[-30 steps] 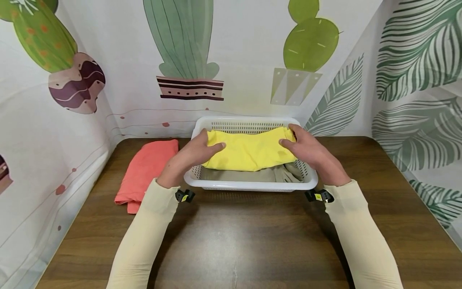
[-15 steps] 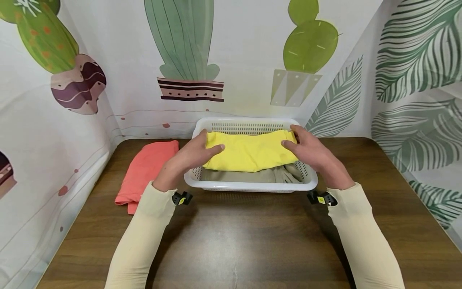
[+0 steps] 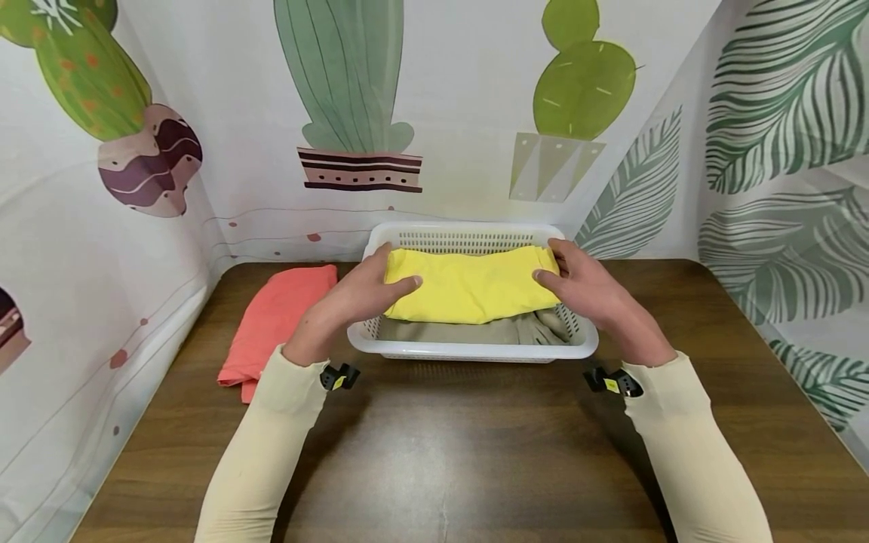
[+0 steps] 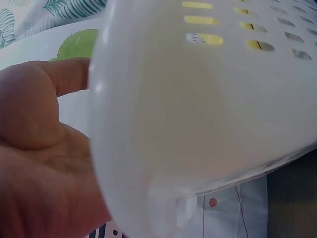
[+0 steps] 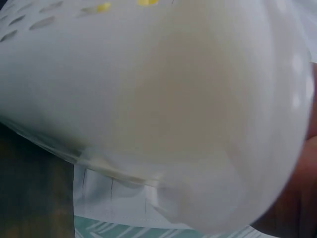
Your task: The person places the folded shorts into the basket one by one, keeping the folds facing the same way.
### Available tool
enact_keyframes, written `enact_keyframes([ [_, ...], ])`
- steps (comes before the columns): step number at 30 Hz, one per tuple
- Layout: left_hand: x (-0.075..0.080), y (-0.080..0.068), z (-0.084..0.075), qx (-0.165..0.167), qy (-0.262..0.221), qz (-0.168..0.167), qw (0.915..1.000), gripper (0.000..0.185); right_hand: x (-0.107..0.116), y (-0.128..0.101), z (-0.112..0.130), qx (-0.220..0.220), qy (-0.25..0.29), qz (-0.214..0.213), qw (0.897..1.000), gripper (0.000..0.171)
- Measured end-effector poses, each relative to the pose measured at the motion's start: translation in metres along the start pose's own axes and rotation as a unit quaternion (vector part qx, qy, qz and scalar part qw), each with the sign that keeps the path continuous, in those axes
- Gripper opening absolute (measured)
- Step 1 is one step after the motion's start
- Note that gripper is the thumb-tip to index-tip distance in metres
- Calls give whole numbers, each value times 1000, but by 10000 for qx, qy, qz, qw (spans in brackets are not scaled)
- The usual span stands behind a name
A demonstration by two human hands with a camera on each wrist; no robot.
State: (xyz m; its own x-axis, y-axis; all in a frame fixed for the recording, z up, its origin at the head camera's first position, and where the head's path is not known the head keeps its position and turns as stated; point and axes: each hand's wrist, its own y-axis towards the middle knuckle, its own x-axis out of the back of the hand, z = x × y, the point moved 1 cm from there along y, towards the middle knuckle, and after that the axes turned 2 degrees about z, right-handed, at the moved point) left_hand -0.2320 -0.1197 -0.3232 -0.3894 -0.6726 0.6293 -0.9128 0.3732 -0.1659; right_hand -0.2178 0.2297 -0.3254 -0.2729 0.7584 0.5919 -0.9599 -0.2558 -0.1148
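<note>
As left hand (image 3: 366, 289) and right hand (image 3: 584, 285) pinched opposite ends of the folded yellow cloth (image 3: 471, 286) | it was inside the white perforated basket (image 3: 473, 351), over grey-beige cloth (image 3: 462, 330) | step looked like placing | next likely called for even release

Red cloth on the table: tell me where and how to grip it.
Probably pinch the red cloth by its left edge, coming from the person's left: it lies flat, with that edge exposed, while the left arm hides part of its right side in the head view.
</note>
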Motion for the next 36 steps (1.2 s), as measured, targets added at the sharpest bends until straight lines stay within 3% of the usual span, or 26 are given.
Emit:
enact_keyframes([
  [7,1,-5,0,-159,151,-15,9998,94,-1,-5,4,36,195,62,9998,78],
  [19,2,-17,-1,-153,323,78,9993,94,-2,-13,6,149,351,21,9993,71],
  [36,2,-33,-1,-146,523,9,9985,93,0,-29,4,189,84,7,9998,76],
])
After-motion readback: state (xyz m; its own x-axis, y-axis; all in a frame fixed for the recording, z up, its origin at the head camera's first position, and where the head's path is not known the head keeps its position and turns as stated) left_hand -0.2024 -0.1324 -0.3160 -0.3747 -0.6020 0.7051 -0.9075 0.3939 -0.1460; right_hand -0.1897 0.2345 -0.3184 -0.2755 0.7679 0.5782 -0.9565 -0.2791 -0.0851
